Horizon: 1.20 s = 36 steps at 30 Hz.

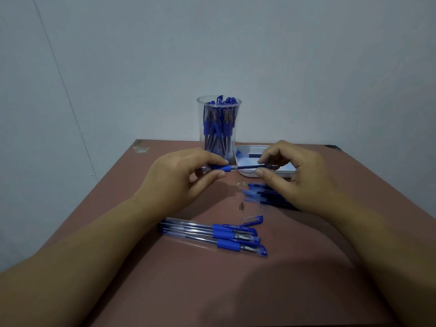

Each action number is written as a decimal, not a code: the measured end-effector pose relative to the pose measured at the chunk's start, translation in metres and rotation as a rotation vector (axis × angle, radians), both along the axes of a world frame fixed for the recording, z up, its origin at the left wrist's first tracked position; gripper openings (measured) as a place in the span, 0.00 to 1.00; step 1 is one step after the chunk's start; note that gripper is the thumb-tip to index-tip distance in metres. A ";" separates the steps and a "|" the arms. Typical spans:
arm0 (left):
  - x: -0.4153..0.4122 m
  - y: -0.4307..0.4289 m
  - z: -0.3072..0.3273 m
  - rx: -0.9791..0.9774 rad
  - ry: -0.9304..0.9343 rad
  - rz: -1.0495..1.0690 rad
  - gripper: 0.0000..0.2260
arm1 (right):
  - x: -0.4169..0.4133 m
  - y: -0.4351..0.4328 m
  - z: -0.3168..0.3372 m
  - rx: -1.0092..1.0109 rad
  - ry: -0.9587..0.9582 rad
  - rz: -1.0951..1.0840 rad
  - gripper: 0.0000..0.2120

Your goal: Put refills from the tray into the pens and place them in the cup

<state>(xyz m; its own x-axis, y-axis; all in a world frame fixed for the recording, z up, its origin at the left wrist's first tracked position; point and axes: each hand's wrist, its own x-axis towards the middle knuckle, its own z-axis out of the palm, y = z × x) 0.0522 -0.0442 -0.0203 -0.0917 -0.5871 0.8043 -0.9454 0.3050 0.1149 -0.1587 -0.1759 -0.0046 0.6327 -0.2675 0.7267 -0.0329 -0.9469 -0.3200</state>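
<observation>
My left hand (181, 175) grips a clear pen barrel (218, 168) by its blue grip, held level above the table. My right hand (290, 175) pinches a dark refill (250, 165) whose left end sits in the barrel's open tip. Behind them stands a clear cup (219, 125) packed with several blue pens. The white tray (250, 151) lies just right of the cup, partly hidden by my right hand. A loose metal tip (242, 206) and a loose blue cap (253, 219) lie on the table between my hands.
Three capped blue pens (212, 234) lie side by side near the front of the brown table (165, 279). Several more blue pens (259, 195) lie under my right hand. Small metal bits (240, 184) rest by the tray. A pale wall stands behind the table.
</observation>
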 end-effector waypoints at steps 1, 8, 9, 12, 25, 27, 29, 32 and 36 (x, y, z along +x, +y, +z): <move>0.000 0.000 0.000 0.003 -0.003 -0.003 0.12 | 0.001 0.001 -0.001 -0.004 0.002 -0.002 0.04; -0.001 -0.001 0.000 0.027 0.016 -0.043 0.12 | 0.009 0.007 -0.004 0.026 0.053 0.047 0.08; -0.001 0.000 0.000 0.018 0.030 -0.045 0.12 | 0.007 0.007 -0.003 0.047 0.031 0.042 0.08; 0.000 0.000 0.000 0.007 0.048 -0.056 0.12 | 0.007 0.006 -0.003 0.054 -0.007 0.020 0.03; 0.010 -0.002 -0.003 0.095 0.065 0.026 0.13 | 0.009 0.003 -0.009 0.094 0.411 -0.072 0.07; 0.010 -0.002 -0.003 0.098 0.069 0.033 0.13 | 0.012 0.007 -0.008 0.078 0.495 -0.092 0.10; 0.010 -0.002 -0.004 0.102 0.077 0.040 0.13 | 0.017 0.010 -0.007 0.048 0.563 -0.112 0.10; 0.011 -0.003 -0.004 0.110 0.090 0.044 0.13 | 0.019 0.013 -0.006 0.039 0.601 -0.117 0.07; 0.012 -0.002 -0.004 0.109 0.098 0.048 0.14 | 0.012 0.014 -0.001 0.215 0.479 -0.094 0.03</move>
<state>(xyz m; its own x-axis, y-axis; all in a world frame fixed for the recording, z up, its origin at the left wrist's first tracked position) 0.0644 -0.0466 -0.0244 0.0140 -0.6729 0.7396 -0.9411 0.2409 0.2371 -0.1465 -0.1622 -0.0054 0.8465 -0.4500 0.2845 -0.3042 -0.8474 -0.4353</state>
